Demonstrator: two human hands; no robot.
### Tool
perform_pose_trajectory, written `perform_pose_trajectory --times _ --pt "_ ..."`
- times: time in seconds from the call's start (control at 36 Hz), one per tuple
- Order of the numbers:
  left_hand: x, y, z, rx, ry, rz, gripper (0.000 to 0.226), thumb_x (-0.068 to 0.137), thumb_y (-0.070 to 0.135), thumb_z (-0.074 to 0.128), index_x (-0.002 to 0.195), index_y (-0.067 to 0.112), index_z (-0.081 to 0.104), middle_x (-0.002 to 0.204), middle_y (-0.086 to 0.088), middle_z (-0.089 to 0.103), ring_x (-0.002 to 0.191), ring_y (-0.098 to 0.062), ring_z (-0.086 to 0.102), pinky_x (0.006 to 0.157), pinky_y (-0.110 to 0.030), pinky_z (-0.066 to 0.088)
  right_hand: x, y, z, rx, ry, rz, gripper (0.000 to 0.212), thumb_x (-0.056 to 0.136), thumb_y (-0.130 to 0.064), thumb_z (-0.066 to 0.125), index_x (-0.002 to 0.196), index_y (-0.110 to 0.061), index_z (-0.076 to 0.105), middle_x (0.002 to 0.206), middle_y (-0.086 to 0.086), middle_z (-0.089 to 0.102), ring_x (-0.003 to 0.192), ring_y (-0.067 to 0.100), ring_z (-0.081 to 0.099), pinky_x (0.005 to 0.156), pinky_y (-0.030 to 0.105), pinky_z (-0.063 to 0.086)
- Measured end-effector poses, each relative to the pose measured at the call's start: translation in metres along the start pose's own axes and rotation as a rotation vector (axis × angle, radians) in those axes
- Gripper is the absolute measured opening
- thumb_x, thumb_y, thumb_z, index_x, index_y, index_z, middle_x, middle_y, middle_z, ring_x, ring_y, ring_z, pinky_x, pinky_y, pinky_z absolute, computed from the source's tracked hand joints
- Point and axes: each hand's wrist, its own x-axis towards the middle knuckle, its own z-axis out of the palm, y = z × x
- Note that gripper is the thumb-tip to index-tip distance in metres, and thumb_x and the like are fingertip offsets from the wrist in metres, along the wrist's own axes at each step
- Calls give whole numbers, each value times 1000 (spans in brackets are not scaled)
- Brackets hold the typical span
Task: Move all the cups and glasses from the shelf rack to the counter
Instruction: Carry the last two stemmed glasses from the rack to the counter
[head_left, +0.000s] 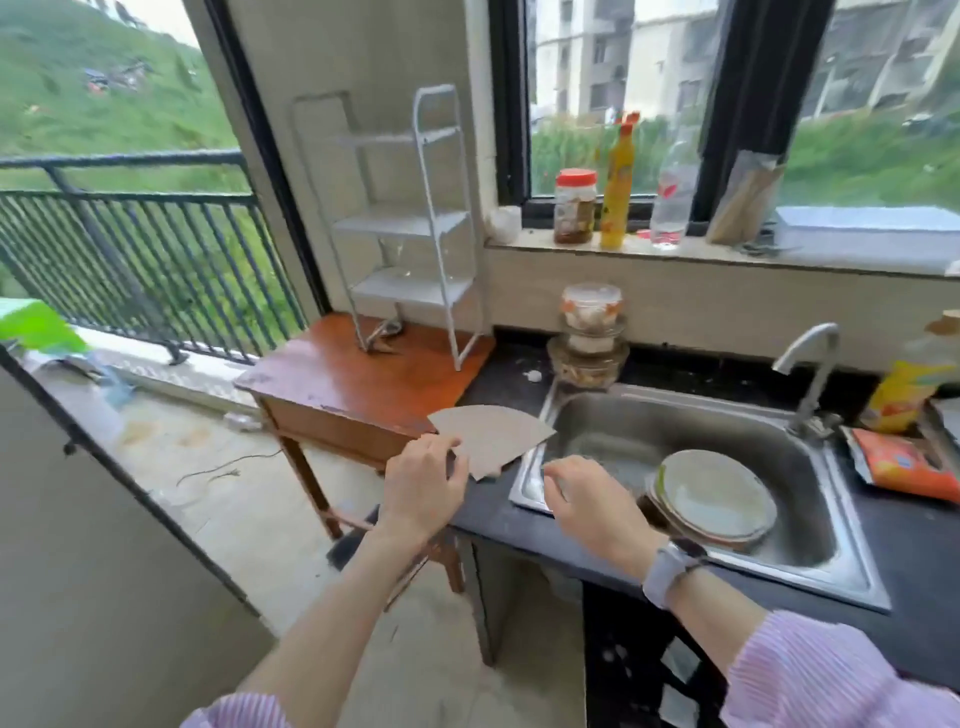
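Left hand (423, 480) pinches cardboard (493, 436); right hand (582, 499) beside it, loosely curled, holds nothing. Rack (402, 224) stands beyond; bottle (618, 192) labels too blurred to read.

One view only, the head camera, up high and tilted forward and down across the worktop (488, 525) from its front edge. Both forearms come in from the bottom of frame. The left hand (423, 483), pinching a cardboard piece (493, 436), and the right hand (587, 499) sit close under the lens near the front left corner. Wide lens, so straight lines bow. The sink (524, 483) is near, right of centre. The shelf rack (415, 218) stands farther off on the wooden table (353, 374) beyond the left end. The windowsill (727, 254) runs above the back edge, with the balcony railing (130, 234) far left.
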Motion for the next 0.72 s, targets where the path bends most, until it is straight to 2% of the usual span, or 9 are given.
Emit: perform_pose_trajectory --times 0.08,0.19,0.31,0.47,0.58,0.72 --pt "19 -47 -18 -27 38 -104 28 90 25 51 113 14 60 116 -7 63 109 -26 56 93 -39 45 49 -32 27 25 -25 -57 29 92 -24 43 112 -15 61 119 4 64 112 24 55 93 35 43" --pt "60 -99 -35 -49 80 -178 27 90 24 50 113 13 60 115 -7 63 107 -25 57 94 -39 45 120 -61 54 25 -17 -138 29 90 -28 41 102 -16 64 106 8 69 101 28 62 89 38 48" --pt "122 -141 -42 -83 100 -215 29 91 24 50 116 11 59 117 -10 63 105 -26 59 95 -42 47 202 -82 79 106 -43 -128 31 91 -27 42 114 -16 60 117 5 64 110 24 57 95 31 41" --pt "224 -191 -42 -65 75 -213 32 93 25 47 121 12 56 122 -8 60 111 -22 56 96 -33 44 318 -108 103 153 -2 -115 35 92 -25 44 123 -12 55 124 8 61 116 24 55 101 36 44" --pt "277 -216 -37 -40 88 -182 32 93 24 47 121 11 56 121 -9 61 110 -22 56 89 -25 39 372 -119 113 138 23 -119 37 93 -23 43 127 -10 50 129 10 56 121 25 50 103 35 40" --pt "334 -245 -22 -29 45 -131 29 92 23 47 118 12 56 118 -9 60 111 -24 52 91 -28 38 425 -123 124 86 51 -91 39 93 -22 42 130 -9 46 133 11 52 125 26 44 103 36 37"
